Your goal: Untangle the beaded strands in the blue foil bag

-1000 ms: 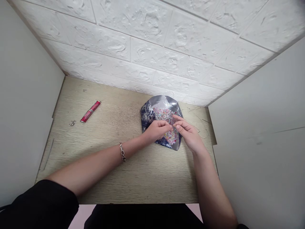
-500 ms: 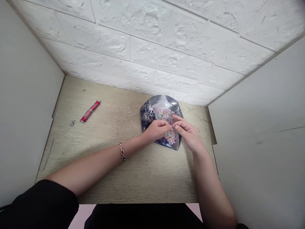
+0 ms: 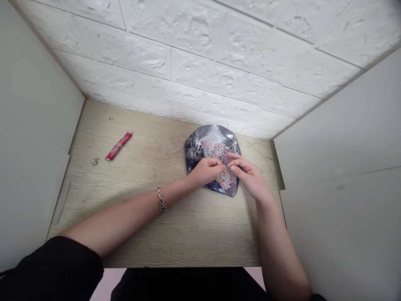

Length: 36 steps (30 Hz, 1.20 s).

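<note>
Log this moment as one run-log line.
left hand: fingertips pinched over beads | right hand: fingertips close to left's | beads: on open bag | red tube: on table, left side

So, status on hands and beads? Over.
Left hand and right hand close together over beads, grip unclear. Beads lie on silvery bag. Red tube aside, left.

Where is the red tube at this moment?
In the head view, the red tube lies toward the left side of the table, between two small shiny bits, well left of the bag of beads.
</note>
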Each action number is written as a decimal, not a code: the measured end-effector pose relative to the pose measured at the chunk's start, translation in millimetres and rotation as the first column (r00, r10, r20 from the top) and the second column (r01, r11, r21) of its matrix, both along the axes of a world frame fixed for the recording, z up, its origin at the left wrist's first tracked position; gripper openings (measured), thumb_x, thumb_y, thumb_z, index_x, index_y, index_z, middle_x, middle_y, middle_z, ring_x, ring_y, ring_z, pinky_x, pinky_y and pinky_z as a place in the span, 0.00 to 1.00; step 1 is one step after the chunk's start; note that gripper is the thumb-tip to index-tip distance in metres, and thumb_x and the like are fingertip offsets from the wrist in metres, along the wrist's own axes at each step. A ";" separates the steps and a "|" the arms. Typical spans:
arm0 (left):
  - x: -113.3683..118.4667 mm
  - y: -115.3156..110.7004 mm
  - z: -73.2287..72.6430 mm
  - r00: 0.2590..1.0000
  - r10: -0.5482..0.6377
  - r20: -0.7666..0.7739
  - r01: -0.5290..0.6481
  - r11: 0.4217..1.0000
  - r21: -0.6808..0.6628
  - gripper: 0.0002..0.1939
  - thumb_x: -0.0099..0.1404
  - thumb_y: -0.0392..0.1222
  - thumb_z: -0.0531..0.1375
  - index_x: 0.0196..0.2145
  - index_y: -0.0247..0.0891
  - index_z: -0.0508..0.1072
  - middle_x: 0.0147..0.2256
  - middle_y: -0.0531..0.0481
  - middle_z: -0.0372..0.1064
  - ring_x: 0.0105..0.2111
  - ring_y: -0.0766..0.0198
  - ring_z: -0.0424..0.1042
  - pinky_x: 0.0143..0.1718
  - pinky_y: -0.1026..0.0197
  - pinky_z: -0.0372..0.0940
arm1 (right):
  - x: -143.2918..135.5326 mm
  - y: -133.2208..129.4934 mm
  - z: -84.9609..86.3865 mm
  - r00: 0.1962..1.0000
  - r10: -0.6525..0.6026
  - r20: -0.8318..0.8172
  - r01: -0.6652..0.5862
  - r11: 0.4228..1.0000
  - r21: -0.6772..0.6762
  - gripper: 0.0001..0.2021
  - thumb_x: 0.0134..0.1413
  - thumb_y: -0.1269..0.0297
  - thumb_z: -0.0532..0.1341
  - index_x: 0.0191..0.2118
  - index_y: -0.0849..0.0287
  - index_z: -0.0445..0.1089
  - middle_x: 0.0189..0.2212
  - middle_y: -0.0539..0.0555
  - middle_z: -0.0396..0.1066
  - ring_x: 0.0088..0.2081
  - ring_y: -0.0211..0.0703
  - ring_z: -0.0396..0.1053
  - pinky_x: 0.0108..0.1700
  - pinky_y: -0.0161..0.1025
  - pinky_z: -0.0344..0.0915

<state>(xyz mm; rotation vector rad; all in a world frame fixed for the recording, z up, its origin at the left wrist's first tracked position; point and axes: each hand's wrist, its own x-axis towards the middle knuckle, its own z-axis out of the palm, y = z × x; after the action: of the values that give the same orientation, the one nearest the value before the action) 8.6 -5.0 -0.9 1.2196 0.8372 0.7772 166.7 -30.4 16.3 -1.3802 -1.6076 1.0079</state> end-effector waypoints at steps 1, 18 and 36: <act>-0.1 -0.1 0.1 1.000 0.002 -0.004 -0.002 1.000 0.006 0.11 0.52 0.42 0.55 0.17 0.36 0.60 0.09 0.62 0.47 0.11 0.77 0.44 0.15 0.68 0.41 | -0.1 0.0 0.0 1.000 0.001 0.002 -0.001 1.000 0.002 0.06 0.48 0.59 0.59 0.29 0.54 0.70 0.50 0.52 0.64 0.54 0.45 0.58 0.57 0.47 0.50; 0.0 -1.4 2.4 1.000 0.007 -0.018 -0.007 1.000 0.023 0.11 0.51 0.43 0.55 0.16 0.36 0.59 0.10 0.62 0.47 0.12 0.77 0.45 0.16 0.67 0.42 | -2.0 -0.3 -1.2 0.994 0.021 0.107 -0.023 1.000 0.019 0.06 0.49 0.62 0.58 0.31 0.57 0.69 0.51 0.55 0.62 0.54 0.43 0.59 0.56 0.46 0.51; -1.3 2.0 0.5 0.987 -0.021 0.159 0.047 0.985 -0.164 0.08 0.57 0.37 0.53 0.21 0.35 0.63 0.08 0.63 0.46 0.09 0.78 0.41 0.12 0.71 0.37 | -6.7 -3.4 -7.2 0.476 -0.430 0.767 0.204 0.902 0.379 0.07 0.50 0.65 0.55 0.29 0.58 0.69 0.58 0.59 0.50 0.58 0.61 0.45 0.51 0.71 0.32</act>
<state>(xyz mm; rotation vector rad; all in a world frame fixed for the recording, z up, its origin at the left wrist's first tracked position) 7.4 -3.0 -0.4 1.0076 0.7356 0.7490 160.0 -33.8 9.2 -2.0557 -1.9011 -0.1952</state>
